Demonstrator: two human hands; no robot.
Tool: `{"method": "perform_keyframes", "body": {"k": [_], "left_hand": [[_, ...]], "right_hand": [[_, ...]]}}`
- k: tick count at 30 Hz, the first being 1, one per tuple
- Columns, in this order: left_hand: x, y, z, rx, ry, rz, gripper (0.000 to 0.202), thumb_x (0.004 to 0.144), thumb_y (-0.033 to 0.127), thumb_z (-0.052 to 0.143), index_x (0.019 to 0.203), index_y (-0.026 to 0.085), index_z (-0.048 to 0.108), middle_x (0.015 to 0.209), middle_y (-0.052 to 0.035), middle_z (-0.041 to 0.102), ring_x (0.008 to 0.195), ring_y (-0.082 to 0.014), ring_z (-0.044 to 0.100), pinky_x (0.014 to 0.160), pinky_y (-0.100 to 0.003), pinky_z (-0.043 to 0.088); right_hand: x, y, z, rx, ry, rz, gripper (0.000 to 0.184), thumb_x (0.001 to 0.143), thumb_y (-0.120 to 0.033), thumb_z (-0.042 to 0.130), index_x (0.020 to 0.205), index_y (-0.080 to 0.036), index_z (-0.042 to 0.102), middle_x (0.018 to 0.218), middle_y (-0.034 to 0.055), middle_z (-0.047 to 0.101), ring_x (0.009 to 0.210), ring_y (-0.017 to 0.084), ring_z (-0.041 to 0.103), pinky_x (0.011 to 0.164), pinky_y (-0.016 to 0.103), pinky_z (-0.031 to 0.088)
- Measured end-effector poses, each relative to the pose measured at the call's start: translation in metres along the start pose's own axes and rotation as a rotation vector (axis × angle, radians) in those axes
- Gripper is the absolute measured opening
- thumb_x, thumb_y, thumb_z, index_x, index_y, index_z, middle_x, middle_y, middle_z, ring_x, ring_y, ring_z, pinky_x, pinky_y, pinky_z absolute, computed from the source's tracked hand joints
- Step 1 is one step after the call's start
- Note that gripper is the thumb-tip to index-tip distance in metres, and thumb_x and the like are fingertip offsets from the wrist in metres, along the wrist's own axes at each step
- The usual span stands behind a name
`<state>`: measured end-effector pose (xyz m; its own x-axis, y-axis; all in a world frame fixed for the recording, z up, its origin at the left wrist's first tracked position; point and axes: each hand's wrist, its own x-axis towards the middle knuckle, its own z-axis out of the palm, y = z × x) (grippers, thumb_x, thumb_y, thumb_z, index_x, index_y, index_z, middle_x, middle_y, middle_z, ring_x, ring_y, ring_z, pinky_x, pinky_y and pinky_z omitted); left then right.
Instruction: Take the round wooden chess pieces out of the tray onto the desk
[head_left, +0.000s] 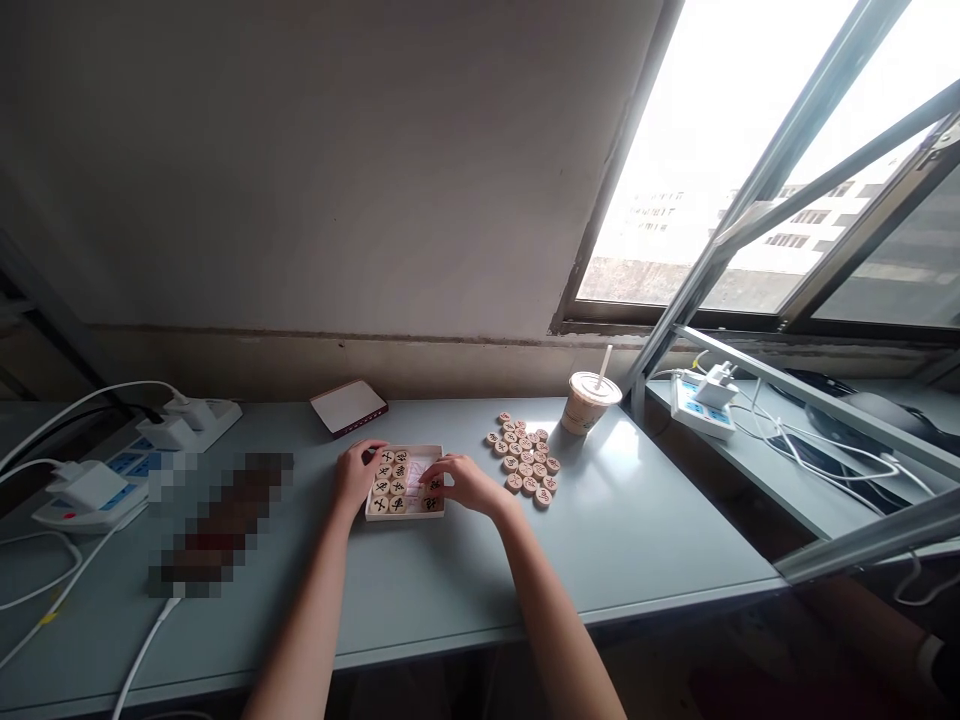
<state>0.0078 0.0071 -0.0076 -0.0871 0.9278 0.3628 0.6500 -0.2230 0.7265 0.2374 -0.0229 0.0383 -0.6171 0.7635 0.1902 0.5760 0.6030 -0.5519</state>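
Observation:
A shallow open box lies on the desk, with round wooden xiangqi pieces in rows on its left side. Part of its patterned bottom shows in the middle, and a few pieces sit on the right. My left hand is curled round the box's left side near the far corner. Reaching in from the right, my right hand has thumb and fingers closed about a xiangqi piece in the right part; the hand partly covers it. To the right, loose xiangqi pieces lie grouped flat on the desk.
Behind the box rests its lid. A lidded drink cup with a straw stands beyond the loose pieces. Power strips with plugs and white cables lie left and right. A blurred-out object is left. A metal post rises at right.

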Motion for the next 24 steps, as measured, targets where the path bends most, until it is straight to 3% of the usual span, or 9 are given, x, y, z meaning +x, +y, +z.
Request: {"method": "perform_keyframes", "body": {"k": [5, 11, 17, 21, 24], "left_hand": [[0.000, 0.002, 0.000, 0.000, 0.009, 0.013, 0.023, 0.076, 0.028, 0.046, 0.084, 0.019, 0.066, 0.088, -0.0056, 0.069, 0.080, -0.0191, 0.062, 0.075, -0.031, 0.047], [0.000, 0.005, -0.001, -0.004, 0.004, 0.012, 0.022, 0.076, 0.027, 0.046, 0.083, 0.019, 0.065, 0.088, -0.0055, 0.069, 0.079, -0.0188, 0.061, 0.075, -0.030, 0.047], [0.000, 0.003, -0.002, 0.032, -0.001, 0.017, 0.024, 0.076, 0.027, 0.046, 0.084, 0.019, 0.066, 0.089, -0.0053, 0.070, 0.077, -0.0192, 0.062, 0.074, -0.030, 0.048], [0.001, 0.003, -0.003, 0.057, 0.001, 0.017, 0.024, 0.076, 0.027, 0.047, 0.085, 0.020, 0.067, 0.086, -0.0051, 0.070, 0.074, -0.0189, 0.062, 0.074, -0.029, 0.047], [0.001, 0.004, -0.002, 0.084, 0.023, 0.017, 0.023, 0.075, 0.027, 0.048, 0.084, 0.020, 0.068, 0.084, -0.0047, 0.070, 0.072, -0.0185, 0.062, 0.074, -0.028, 0.047]], "right_hand": [[0.000, -0.004, 0.000, -0.052, 0.055, 0.002, 0.021, 0.073, -0.020, 0.070, 0.093, -0.024, 0.066, 0.094, -0.0008, 0.066, 0.089, 0.014, 0.057, 0.088, 0.029, 0.038], [0.002, -0.008, 0.001, 0.068, 0.101, 0.026, 0.017, 0.073, -0.013, 0.067, 0.088, -0.019, 0.066, 0.095, 0.0035, 0.060, 0.080, 0.014, 0.057, 0.071, 0.024, 0.044], [-0.008, 0.005, -0.023, 0.199, 0.263, 0.093, 0.011, 0.082, -0.023, 0.058, 0.090, -0.019, 0.065, 0.091, 0.0034, 0.062, 0.080, 0.013, 0.059, 0.070, 0.024, 0.047], [-0.022, 0.029, -0.039, -0.020, 0.169, 0.278, 0.009, 0.078, -0.016, 0.059, 0.079, -0.018, 0.068, 0.075, 0.0010, 0.065, 0.070, 0.013, 0.059, 0.066, 0.023, 0.045], [-0.028, 0.040, -0.039, -0.160, 0.250, 0.373, 0.007, 0.077, -0.017, 0.062, 0.077, -0.018, 0.068, 0.088, 0.0049, 0.064, 0.089, 0.019, 0.056, 0.081, 0.031, 0.040]]}}
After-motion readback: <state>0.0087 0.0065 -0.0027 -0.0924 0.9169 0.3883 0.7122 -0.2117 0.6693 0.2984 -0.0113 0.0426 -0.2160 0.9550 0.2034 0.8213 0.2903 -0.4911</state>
